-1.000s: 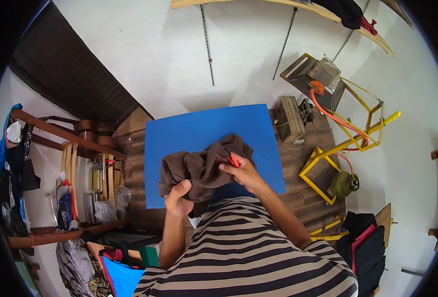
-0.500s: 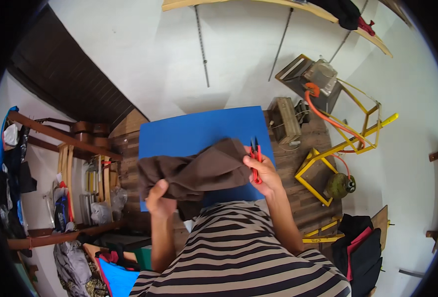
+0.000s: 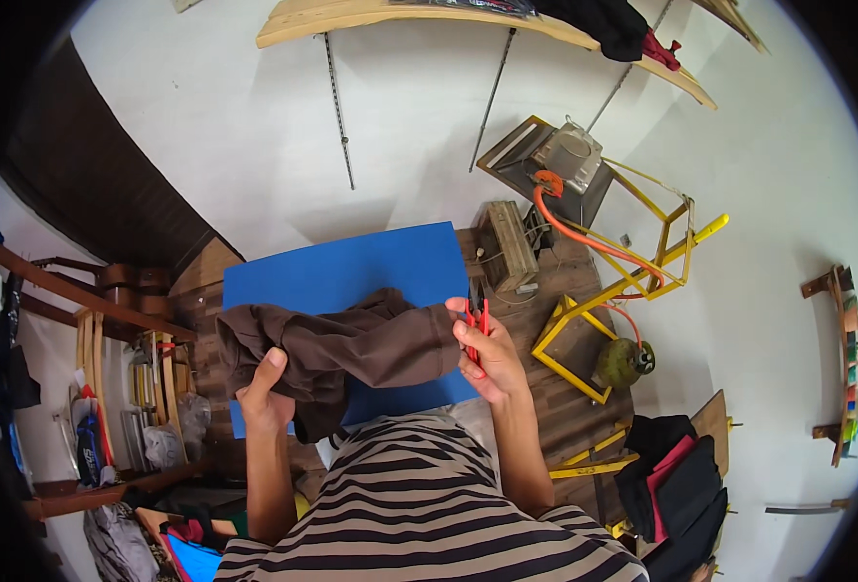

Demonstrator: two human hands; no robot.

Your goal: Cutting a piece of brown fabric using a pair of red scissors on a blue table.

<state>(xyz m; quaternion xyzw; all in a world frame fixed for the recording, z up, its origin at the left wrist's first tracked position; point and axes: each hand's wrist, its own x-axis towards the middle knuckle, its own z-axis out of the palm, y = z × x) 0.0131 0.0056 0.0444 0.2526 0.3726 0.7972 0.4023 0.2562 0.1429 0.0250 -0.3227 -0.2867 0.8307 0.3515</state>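
Observation:
A dark brown cloth garment (image 3: pixel 366 347) stretches between my two hands above a blue tabletop (image 3: pixel 351 264). My left hand (image 3: pixel 267 396) grips its bunched left part, thumb on top and the other fingers hidden by cloth. At the garment's right end, my right hand (image 3: pixel 497 361) pinches the edge between thumb and fingers. That same hand also holds red-handled thread snips (image 3: pixel 477 325), their dark blades pointing away from me. Part of the cloth hangs down near my striped shirt.
A wooden box (image 3: pixel 506 247) stands on the floor right of the table. Beyond it are a yellow metal frame (image 3: pixel 574 339), an orange hose (image 3: pixel 584 236) and a green round tank (image 3: pixel 625 363). Crowded shelves (image 3: pixel 89 291) line the left; dark clothes (image 3: pixel 676 485) hang at lower right.
The whole view has shifted, so the room's things appear farther left. The garment's folds have changed, with a bunch now raised at its far side. Both hands keep their holds.

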